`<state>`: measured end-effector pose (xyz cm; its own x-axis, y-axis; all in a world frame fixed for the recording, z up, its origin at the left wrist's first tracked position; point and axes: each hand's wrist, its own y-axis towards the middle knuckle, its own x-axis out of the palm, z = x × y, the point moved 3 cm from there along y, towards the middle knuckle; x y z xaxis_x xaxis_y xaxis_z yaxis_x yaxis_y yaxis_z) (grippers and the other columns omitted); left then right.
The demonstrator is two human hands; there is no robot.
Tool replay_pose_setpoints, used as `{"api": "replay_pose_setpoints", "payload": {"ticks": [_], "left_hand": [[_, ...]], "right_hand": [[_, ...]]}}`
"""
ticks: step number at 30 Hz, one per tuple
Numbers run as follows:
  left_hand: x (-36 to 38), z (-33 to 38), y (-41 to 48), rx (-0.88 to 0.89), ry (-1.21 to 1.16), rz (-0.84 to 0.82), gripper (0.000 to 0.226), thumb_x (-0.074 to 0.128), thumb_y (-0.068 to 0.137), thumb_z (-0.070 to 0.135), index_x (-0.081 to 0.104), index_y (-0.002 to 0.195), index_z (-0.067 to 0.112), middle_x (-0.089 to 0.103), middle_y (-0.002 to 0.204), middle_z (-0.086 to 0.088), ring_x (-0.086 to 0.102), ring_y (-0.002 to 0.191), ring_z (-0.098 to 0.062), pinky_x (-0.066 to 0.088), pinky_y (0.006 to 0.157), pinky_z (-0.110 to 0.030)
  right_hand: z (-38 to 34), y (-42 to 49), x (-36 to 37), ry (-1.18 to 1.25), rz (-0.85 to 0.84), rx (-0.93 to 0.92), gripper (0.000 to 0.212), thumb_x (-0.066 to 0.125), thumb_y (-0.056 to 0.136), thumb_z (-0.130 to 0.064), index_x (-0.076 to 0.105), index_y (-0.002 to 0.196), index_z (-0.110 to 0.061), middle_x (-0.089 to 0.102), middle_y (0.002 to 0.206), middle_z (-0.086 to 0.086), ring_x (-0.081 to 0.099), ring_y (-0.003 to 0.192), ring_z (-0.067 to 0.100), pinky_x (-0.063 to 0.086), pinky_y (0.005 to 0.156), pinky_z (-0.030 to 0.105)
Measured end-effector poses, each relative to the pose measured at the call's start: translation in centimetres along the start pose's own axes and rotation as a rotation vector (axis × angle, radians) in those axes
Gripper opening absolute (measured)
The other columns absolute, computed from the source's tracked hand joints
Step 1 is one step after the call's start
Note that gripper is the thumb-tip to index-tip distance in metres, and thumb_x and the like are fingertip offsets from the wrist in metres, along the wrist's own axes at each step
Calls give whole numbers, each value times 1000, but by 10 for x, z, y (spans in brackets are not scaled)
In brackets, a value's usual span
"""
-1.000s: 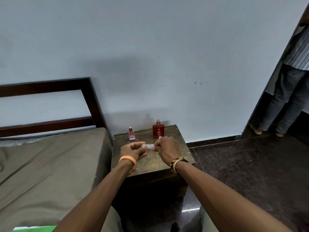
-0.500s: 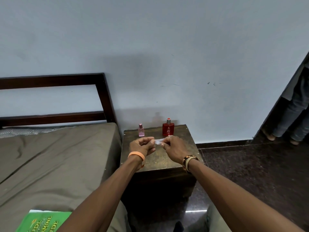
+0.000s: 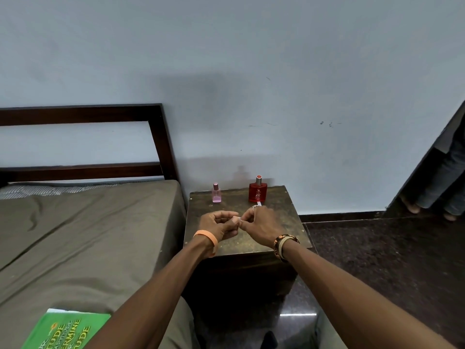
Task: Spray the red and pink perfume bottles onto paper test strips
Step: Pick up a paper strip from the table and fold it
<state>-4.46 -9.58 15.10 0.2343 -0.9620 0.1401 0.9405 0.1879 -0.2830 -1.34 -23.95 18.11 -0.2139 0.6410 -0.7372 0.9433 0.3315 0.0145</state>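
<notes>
left hand (image 3: 218, 226) curled, fingertips pinched | right hand (image 3: 261, 226) likewise; both forearms extended, fingertips meeting

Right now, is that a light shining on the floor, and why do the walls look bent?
Head view: a bright glare streak reflects off the polished floor below the bedside table; the red perfume bottle casts a soft shadow on the wall; the wide-angle lens bows the edges.

Green book (image 3: 66, 331), on the bed (image 3: 75, 235), lower left: yellow capitals, partly cut off by the frame edge. Readable fragments: "TUDE" on several lines, "ERMINE" on one.

Red perfume bottle (image 3: 257, 192), at the back of the table (image 3: 284, 222): pale emblem resembling "R", larger mark below it resembling "ZX"; smaller print unreadable.
</notes>
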Motion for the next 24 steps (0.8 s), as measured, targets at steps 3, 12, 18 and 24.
{"api": "replay_pose_setpoints", "payload": {"ticks": [3, 12, 18, 24], "left_hand": [[0, -4, 0, -24, 10, -7, 13, 69, 80, -1, 69, 92, 2, 71, 83, -13, 69, 76, -23, 58, 61, -27], [2, -13, 8, -71, 20, -2, 9, 67, 82, -3, 70, 87, 4, 71, 83, -12, 68, 74, -19, 59, 63, -26], [-4, -30, 14, -144, -100, -3, 14, 68, 83, 0, 69, 97, -1, 72, 83, -12, 70, 75, -18, 59, 63, -25], [-13, -47, 26, -173, -100, 56, 6, 71, 80, -1, 68, 85, 1, 69, 79, -13, 68, 71, -18, 58, 59, -24]], "right_hand": [[1, 0, 3, 22, -8, 10, 19, 72, 86, -34, 76, 82, -17, 68, 79, -9, 62, 74, 7, 45, 59, 18], [1, 2, 7, -130, -37, -21, 10, 71, 84, -27, 75, 78, -20, 69, 79, -6, 62, 74, 11, 53, 67, 29], [7, 5, 21, -97, -69, 0, 18, 69, 86, -32, 77, 80, -18, 70, 80, -5, 64, 75, 12, 54, 67, 31], [13, 16, 37, -174, -122, 27, 26, 68, 85, -28, 64, 60, -28, 62, 65, -10, 62, 68, 13, 48, 58, 28]]}}
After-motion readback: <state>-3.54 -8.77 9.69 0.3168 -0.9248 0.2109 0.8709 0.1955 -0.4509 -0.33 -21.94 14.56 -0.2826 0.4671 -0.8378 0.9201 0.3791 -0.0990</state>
